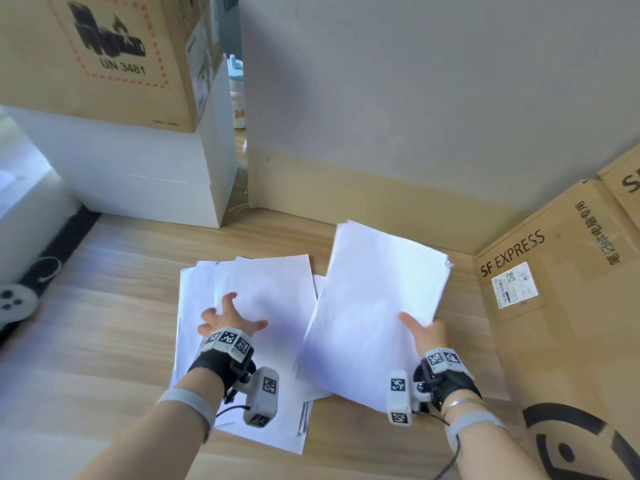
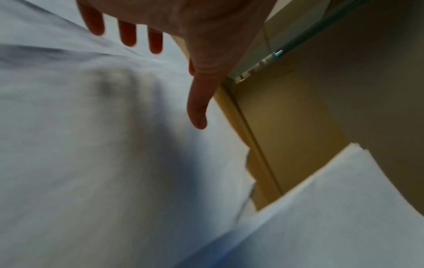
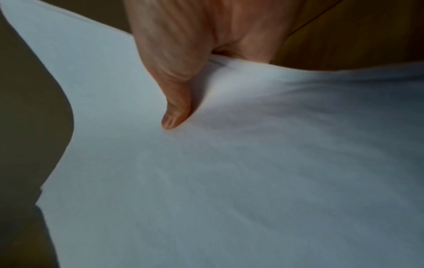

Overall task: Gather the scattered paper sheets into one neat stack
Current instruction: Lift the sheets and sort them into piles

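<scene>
Several loose white sheets (image 1: 263, 306) lie fanned out on the wooden floor (image 1: 104, 341), their corners out of line. My left hand (image 1: 228, 318) rests on them with fingers spread; the left wrist view shows those straight fingers (image 2: 128, 34) and the thumb over the loose sheets (image 2: 91, 145). My right hand (image 1: 424, 332) pinches a thicker bundle of sheets (image 1: 377, 306) at its right edge, thumb on top, lifted and tilted just right of the fanned pile. In the right wrist view the thumb (image 3: 176, 101) presses into the bundle (image 3: 229, 172); the fingers beneath are hidden.
An SF Express cardboard box (image 1: 561, 306) stands close on the right. White boxes (image 1: 138, 168) topped by a brown carton (image 1: 104, 57) stand at back left. A wall with a tan baseboard (image 1: 346, 188) runs behind. A white device (image 1: 14, 301) lies at the far left.
</scene>
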The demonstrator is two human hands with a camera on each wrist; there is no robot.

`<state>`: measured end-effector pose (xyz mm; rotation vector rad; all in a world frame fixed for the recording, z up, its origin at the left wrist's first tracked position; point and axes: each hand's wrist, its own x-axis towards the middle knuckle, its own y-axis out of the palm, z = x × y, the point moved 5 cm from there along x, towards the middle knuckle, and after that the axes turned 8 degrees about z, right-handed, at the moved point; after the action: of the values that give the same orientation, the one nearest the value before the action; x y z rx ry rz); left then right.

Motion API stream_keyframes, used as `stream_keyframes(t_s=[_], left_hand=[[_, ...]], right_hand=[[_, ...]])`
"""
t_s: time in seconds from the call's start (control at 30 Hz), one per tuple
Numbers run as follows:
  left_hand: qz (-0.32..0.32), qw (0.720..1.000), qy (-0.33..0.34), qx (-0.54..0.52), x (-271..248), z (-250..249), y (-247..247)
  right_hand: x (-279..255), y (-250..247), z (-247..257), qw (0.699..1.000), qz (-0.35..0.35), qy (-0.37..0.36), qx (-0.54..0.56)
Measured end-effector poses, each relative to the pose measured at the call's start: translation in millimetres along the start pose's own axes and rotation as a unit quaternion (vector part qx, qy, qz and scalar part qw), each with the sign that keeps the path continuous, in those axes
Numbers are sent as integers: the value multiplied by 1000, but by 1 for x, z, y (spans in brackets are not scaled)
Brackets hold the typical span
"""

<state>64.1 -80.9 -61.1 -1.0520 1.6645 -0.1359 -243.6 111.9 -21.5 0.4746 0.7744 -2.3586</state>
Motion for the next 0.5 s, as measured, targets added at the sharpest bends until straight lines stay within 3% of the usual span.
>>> stream_keyframes(t_s=[0.07,0.17,0.37,0.5], left_hand=[[11,999,-51,7,3,16,7],[-8,996,-71,51,5,24,18],[-56,992,30,108,17,20,16],[0,998,47,37,29,25,13]], right_hand=[[3,-6,-18,999,-6,32,-5],[3,-9,-40,998,-19,62,3],[6,-17,-60,996,-27,85,6],[5,-26,-64,996,-31,88,8]])
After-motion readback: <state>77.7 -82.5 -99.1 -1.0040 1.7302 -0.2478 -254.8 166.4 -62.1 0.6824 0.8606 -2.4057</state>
